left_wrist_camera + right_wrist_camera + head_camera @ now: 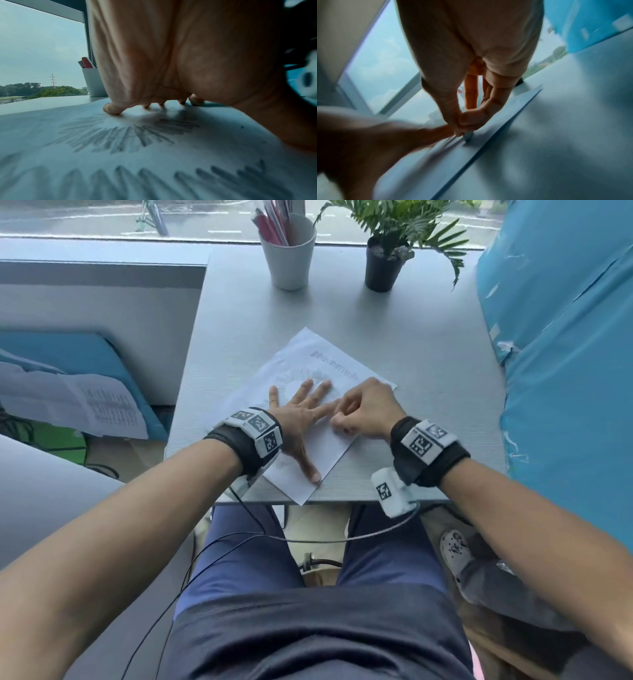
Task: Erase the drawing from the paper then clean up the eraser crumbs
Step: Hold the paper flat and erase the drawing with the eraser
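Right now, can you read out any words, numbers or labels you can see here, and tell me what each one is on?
Nothing here can be read.
Paper under the left hand: a printed line near its far edge, too blurred to read.
Sheet left of the table: rows of print, too small to read.
Wristbands: black-and-white square code markers, no letters.
Cup and plant pot: no label visible.

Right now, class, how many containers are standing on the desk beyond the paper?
2. A white cup holding pens stands at the far edge by the window; a black pot with a green plant stands to its right. Others could be out of frame.
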Tool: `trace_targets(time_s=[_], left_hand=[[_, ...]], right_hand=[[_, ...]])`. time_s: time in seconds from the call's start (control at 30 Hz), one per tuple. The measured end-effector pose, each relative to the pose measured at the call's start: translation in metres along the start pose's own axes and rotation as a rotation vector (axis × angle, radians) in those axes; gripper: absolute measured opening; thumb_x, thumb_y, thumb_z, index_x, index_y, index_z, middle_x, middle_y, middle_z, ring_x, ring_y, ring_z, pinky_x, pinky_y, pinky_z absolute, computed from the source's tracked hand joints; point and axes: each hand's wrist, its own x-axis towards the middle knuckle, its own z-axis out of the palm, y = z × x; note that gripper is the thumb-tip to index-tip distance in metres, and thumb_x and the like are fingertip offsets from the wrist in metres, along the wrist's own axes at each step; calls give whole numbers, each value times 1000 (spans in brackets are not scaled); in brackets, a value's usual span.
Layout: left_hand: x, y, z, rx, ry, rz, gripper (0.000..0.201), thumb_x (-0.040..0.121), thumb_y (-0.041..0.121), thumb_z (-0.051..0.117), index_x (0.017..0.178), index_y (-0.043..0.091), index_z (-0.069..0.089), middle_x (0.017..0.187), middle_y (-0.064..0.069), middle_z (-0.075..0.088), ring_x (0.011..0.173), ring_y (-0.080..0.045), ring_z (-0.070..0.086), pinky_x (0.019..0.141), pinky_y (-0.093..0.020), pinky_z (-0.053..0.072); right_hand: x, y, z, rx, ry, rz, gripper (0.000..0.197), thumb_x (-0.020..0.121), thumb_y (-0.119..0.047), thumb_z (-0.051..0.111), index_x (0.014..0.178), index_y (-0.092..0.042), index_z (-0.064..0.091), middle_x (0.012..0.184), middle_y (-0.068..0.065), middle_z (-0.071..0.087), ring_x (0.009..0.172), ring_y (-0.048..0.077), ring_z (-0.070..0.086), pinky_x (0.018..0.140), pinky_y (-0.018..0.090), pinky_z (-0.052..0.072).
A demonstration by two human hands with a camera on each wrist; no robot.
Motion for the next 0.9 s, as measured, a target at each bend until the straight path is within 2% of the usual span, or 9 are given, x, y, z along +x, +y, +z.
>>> trace_targets(time_s=[0.13, 0.27, 0.33, 0.5, 0.57, 0.67, 0.73, 0.83, 0.9], left_hand=[[1, 1, -1, 12, -11, -9, 162, 38, 73, 88, 150, 46, -25, 156, 8, -41, 142, -25, -39, 103, -82, -12], [-1, 0, -1, 1, 3, -1, 160, 37, 71, 89, 153, 46, -18, 159, 11, -36, 145, -23, -36, 104, -82, -10], [-1, 1, -1, 13, 3, -8, 161, 37, 71, 89, 153, 46, -19, 159, 11, -36, 145, -23, -36, 104, -82, -10], [3, 2, -1, 45, -16, -14, 163, 36, 76, 86, 150, 45, -27, 156, 8, -42, 142, -27, -40, 101, -82, -12], [3, 0, 1, 32, -4, -6, 162, 36, 74, 88, 151, 46, -23, 157, 9, -40, 143, -25, -38, 102, -83, -11], [1, -1, 0, 22, 5, -2, 162, 35, 71, 90, 152, 48, -20, 159, 11, -36, 146, -23, -35, 103, -82, -9], [2, -1, 1, 27, 7, -4, 162, 35, 71, 90, 152, 49, -20, 159, 11, -36, 145, -23, -36, 103, -82, -9], [2, 0, 1, 52, -1, -11, 162, 36, 73, 88, 150, 48, -24, 157, 11, -40, 143, -24, -39, 103, -82, -10], [0, 3, 0, 60, -7, -1, 162, 37, 73, 88, 151, 47, -24, 157, 10, -40, 143, -25, -38, 103, -82, -10]], right_hand=[[-27, -13, 22, -33, -212, -88, 2, 71, -14, 77, 73, -13, 78, 58, -12, 64, 46, -9, 53, 47, 4, 37], [17, 9, -27, -43, 70, 75, 12, 67, -17, 77, 78, -15, 80, 70, -3, 73, 65, 3, 64, 63, 17, 52], [15, 9, -24, -60, 95, 64, 10, 68, -16, 75, 78, -14, 79, 70, -1, 73, 67, 8, 66, 62, 15, 51], [-30, -9, 22, -74, -208, -124, 1, 71, -17, 78, 73, -17, 77, 59, -15, 63, 51, -5, 57, 46, 4, 38], [-11, 4, 3, -61, -156, -81, 7, 69, -18, 80, 76, -17, 79, 60, -15, 65, 51, -9, 57, 50, 6, 40], [19, 24, -33, -43, 71, 72, 13, 65, -19, 80, 77, -15, 80, 67, -3, 73, 63, 4, 65, 60, 16, 51], [16, 24, -31, -50, 109, 58, 12, 65, -18, 77, 76, -14, 79, 68, -1, 73, 61, 5, 64, 60, 16, 50], [-22, 2, 7, -58, -109, -58, 6, 68, -18, 80, 73, -17, 78, 57, -12, 64, 48, -6, 56, 50, 6, 39], [-36, -3, 17, -66, -205, -106, 6, 69, -18, 81, 74, -16, 79, 55, -13, 63, 46, -8, 55, 51, 9, 43]])
